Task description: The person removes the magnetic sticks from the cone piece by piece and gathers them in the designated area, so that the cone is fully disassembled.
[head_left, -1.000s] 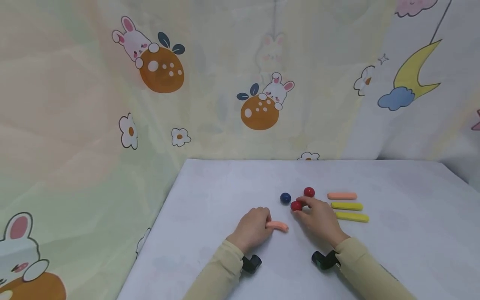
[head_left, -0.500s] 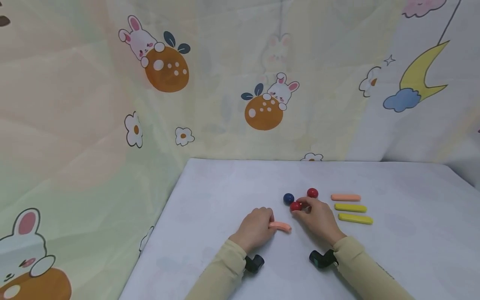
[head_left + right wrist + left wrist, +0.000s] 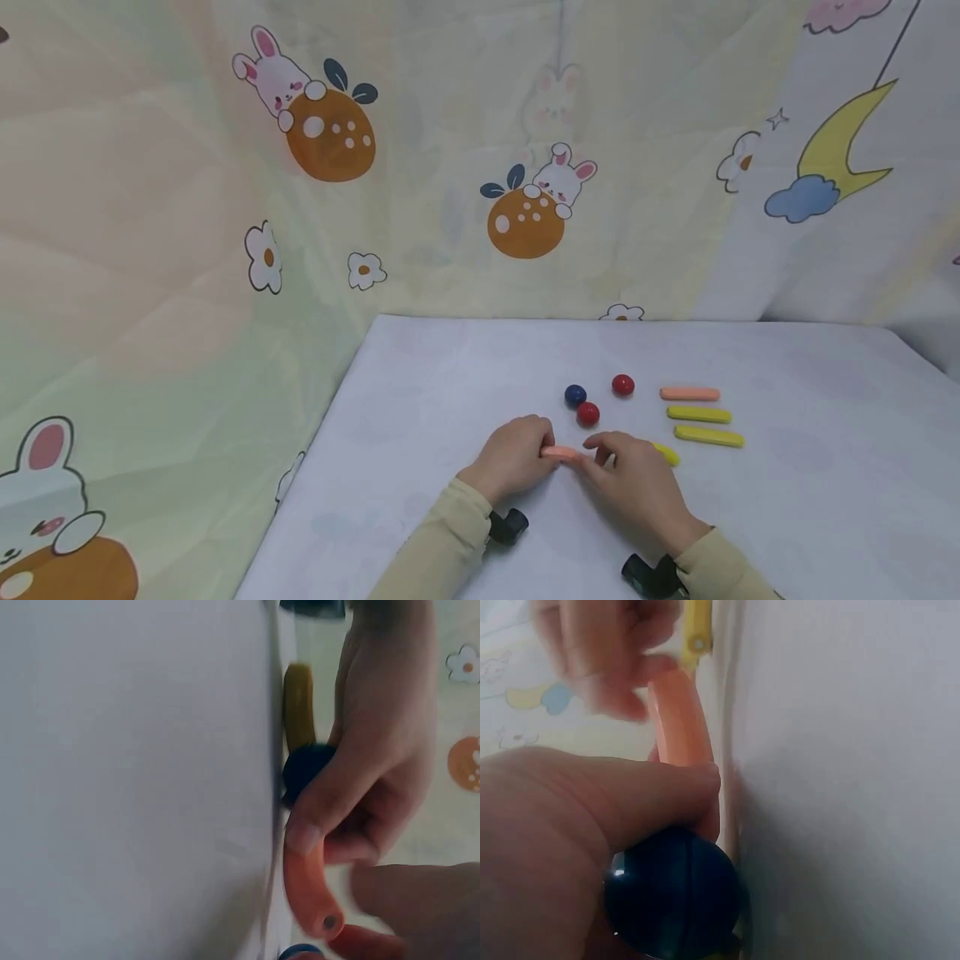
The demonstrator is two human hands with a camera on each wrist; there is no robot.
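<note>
My left hand pinches a curved orange rod with a small metal disc in its free end. Against that hand sits a dark blue ball, and a yellow rod extends beyond it; the left hand hides both in the head view. My right hand holds nothing, its thumb at the orange rod's free end and its index finger apart; whether the thumb touches is unclear. Just beyond the hands, a red ball touches a second blue ball. Another red ball lies farther back.
On the right, one orange rod and two yellow rods lie roughly parallel. Another yellow rod is partly hidden behind the right hand. A patterned cloth hangs behind the white table.
My right hand has let go of the near red ball, left touching the blue one, and moved back toward the orange rod's end. A yellow rod behind it now shows. The left hand keeps its hold.
</note>
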